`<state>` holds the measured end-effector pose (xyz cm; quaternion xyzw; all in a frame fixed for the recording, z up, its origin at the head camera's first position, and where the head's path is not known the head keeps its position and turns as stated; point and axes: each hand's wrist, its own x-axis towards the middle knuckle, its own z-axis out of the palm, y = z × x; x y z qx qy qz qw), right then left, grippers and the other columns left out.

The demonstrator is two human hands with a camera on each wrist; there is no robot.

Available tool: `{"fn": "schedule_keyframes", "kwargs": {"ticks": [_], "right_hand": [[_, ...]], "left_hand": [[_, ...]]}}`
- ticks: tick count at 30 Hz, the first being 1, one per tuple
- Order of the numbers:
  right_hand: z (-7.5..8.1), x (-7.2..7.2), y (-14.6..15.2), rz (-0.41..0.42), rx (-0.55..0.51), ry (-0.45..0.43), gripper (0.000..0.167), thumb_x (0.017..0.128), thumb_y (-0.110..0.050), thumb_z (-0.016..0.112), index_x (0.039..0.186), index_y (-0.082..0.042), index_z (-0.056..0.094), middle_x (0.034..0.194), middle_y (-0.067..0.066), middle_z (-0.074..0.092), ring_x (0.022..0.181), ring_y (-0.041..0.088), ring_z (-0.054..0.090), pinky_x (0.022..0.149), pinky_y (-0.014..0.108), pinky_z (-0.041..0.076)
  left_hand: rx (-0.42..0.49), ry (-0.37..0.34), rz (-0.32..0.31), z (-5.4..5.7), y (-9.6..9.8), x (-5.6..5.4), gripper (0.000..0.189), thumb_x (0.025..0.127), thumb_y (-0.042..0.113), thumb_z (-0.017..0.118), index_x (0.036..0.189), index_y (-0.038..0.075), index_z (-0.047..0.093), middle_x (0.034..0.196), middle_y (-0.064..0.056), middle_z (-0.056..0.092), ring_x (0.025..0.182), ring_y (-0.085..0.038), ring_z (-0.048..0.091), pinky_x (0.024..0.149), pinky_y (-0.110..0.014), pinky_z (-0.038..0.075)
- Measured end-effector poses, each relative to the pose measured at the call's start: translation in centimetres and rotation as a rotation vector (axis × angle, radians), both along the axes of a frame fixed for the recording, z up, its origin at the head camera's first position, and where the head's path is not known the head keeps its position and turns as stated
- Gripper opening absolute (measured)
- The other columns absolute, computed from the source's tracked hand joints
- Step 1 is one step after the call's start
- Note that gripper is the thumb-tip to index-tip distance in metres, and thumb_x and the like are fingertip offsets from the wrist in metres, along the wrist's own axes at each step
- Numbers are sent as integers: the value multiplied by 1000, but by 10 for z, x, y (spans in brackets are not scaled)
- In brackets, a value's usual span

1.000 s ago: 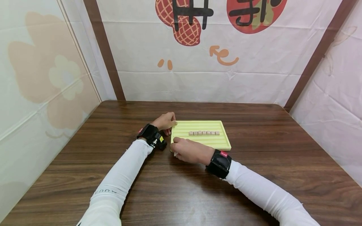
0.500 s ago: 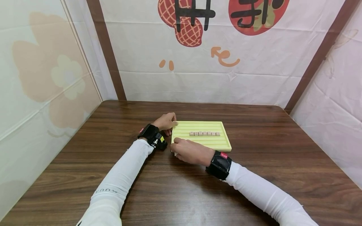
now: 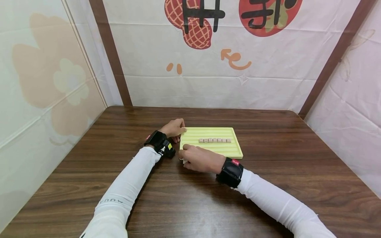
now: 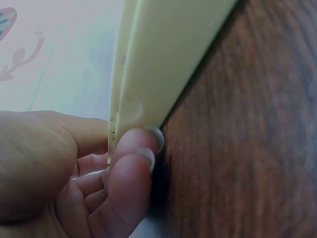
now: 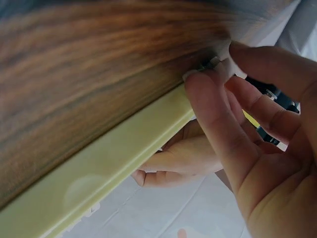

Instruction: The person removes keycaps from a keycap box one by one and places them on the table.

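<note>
A pale yellow ridged tray [image 3: 208, 132] lies flat on the table, with a row of several small beige lettered tiles [image 3: 215, 140] along one groove. My left hand [image 3: 174, 128] grips its far left corner, thumb at the top edge and fingers curled against the side, as the left wrist view shows. At the near left corner is my right hand [image 3: 202, 159], its curled fingers [image 5: 213, 109] close by the tray's side wall [image 5: 109, 144]. A small pale piece [image 5: 227, 67] shows between right thumb and fingers; mostly hidden, its kind is unclear.
The dark wood-grain table [image 3: 190, 205] stretches around the tray on all sides. Behind it hangs a white printed cloth wall [image 3: 154, 89], with further cloth walls at left and right. Each wrist wears a black strap with a camera device [image 3: 230, 172].
</note>
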<state>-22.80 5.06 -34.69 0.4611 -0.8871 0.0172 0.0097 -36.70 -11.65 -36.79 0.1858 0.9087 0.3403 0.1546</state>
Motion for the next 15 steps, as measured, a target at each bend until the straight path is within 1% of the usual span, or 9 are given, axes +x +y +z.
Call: {"fn": "schedule_keyframes", "kwargs": {"ticks": [2, 5, 8, 11, 15], "right_hand": [[2, -1, 2, -13, -2, -14, 21, 91, -18, 65, 110, -9, 65, 106, 5, 61, 91, 13, 60, 75, 19, 51], [8, -2, 5, -39, 6, -8, 24, 92, -23, 65, 112, -9, 64, 110, 6, 61, 94, 14, 60, 77, 22, 53], [14, -2, 7, -56, 7, -8, 26, 91, -26, 66, 111, -9, 64, 110, 6, 62, 95, 15, 62, 78, 25, 53], [20, -1, 10, -71, 5, -23, 26, 90, -27, 68, 110, -10, 64, 109, 4, 63, 96, 14, 63, 80, 24, 53], [29, 3, 13, -87, 5, -21, 24, 89, -28, 69, 107, -12, 65, 107, 2, 65, 94, 13, 64, 77, 25, 53]], "left_hand": [[2, -1, 0, 0, 0, -1, 18, 101, 21, 48, 104, 3, 47, 68, -9, 54, 49, -18, 59, 50, -31, 54], [8, -10, 3, 0, 0, -2, 18, 101, 21, 48, 104, 3, 47, 66, -8, 54, 47, -17, 59, 49, -31, 54], [17, -16, 7, -1, 0, -3, 18, 101, 21, 49, 104, 3, 47, 65, -7, 54, 46, -16, 59, 49, -31, 54], [19, -17, 7, -1, 1, -3, 17, 101, 20, 49, 103, 4, 47, 65, -7, 54, 46, -15, 58, 49, -30, 54], [14, -13, 1, 0, 0, -1, 18, 101, 20, 49, 104, 3, 46, 67, -8, 55, 47, -16, 58, 49, -30, 54]]}}
